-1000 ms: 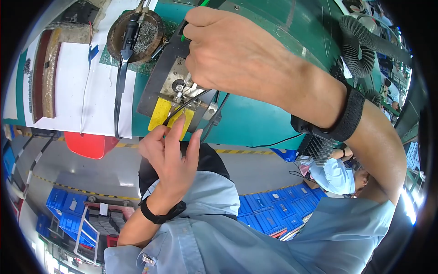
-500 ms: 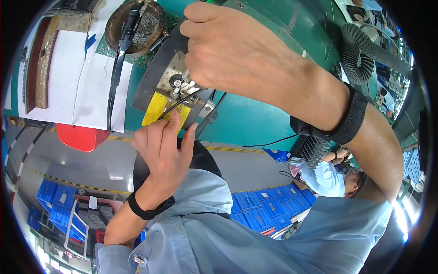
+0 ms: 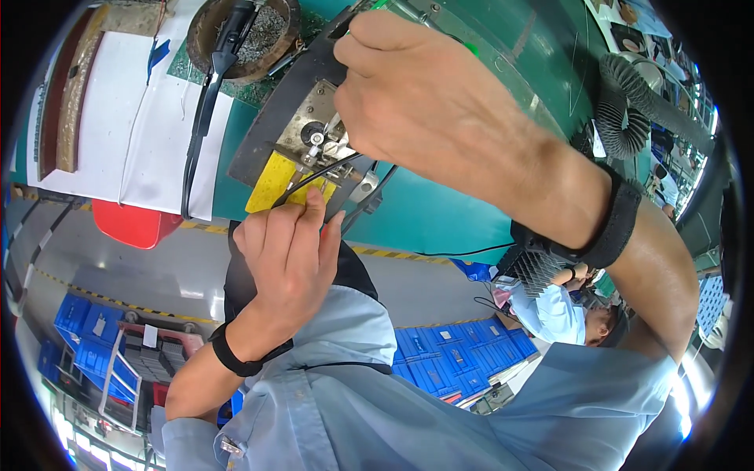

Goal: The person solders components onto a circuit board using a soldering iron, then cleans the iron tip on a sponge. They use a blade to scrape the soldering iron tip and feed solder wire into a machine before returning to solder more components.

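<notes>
My right hand (image 3: 424, 94) is closed in a fist above a metal fixture (image 3: 314, 110) on a dark base; whatever its fingers grip is hidden beneath them. A short metal rod shows just under the fist. My left hand (image 3: 287, 255) sits at the near edge of the yellow plate (image 3: 275, 182) of that fixture. Its fingers are closed on a thin black cable (image 3: 334, 166), which runs across the plate into the metal parts under my right hand. Another dark cable (image 3: 381, 187) passes beside the fixture's round metal collar (image 3: 364, 187).
A round bowl (image 3: 292, 39) of metal scraps, with a black-handled tool across it, stands at the far left on the green bench (image 3: 440, 206). White paper (image 3: 102, 94) lies farther left. A red stool (image 3: 133, 226) and blue crates (image 3: 455, 357) are below. Another person (image 3: 554, 314) sits at right.
The whole view has shifted slightly, so the fixture appears a little farther right. Both hands stay at the fixture, with no clear change in grip.
</notes>
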The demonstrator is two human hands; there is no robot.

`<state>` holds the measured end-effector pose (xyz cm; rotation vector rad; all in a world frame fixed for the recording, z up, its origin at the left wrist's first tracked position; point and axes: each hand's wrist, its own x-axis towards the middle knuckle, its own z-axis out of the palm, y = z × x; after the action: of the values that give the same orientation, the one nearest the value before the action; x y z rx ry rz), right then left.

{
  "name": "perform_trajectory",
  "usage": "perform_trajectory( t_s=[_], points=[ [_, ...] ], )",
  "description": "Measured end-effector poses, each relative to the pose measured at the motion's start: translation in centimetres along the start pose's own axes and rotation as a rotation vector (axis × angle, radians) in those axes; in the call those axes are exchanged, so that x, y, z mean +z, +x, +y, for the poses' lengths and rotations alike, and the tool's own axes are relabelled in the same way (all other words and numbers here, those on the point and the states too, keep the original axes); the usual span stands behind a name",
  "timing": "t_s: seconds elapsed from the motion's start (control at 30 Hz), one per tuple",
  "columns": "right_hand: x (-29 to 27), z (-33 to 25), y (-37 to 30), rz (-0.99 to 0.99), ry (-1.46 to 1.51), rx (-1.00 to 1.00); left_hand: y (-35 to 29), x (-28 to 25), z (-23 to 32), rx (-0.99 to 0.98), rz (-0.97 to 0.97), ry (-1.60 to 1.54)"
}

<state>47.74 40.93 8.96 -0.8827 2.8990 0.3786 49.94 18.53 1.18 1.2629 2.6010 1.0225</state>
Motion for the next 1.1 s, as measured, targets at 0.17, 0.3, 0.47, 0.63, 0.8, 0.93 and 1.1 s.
perform_trajectory(
  t_s=[0.17,0.3,0.47,0.63,0.8,0.93,1.1],
  points=[
    [0.3,-0.8,0.0,-0.077,-0.091,0.013,-0.3,0.2,0.3,-0.023,0.012,0.023],
    [0.3,-0.5,0.1,-0.099,0.04,-0.005,-0.3,0.3,0.4,-0.026,0.016,0.025],
    [-0.7,0.9,0.0,0.049,0.1,0.098,-0.1,-0.1,0.2,-0.012,-0.003,0.013],
    [-3.6,2.5,-2.6,0.18,0.553,0.542,0.2,-0.3,-0.2,0.007,-0.005,-0.003],
    [-2.3,0.5,-8.9,0.091,0.806,1.249,0.1,-0.6,0.0,0.011,-0.026,0.024],
    [3.9,-5.5,-12.8,-0.041,0.968,1.472,0.7,-0.3,0.4,0.03,-0.046,0.005],
    [5.4,-6.8,-12.2,0.146,0.586,1.062,0.6,-0.4,0.3,0.026,-0.061,0.014]
  ],
)
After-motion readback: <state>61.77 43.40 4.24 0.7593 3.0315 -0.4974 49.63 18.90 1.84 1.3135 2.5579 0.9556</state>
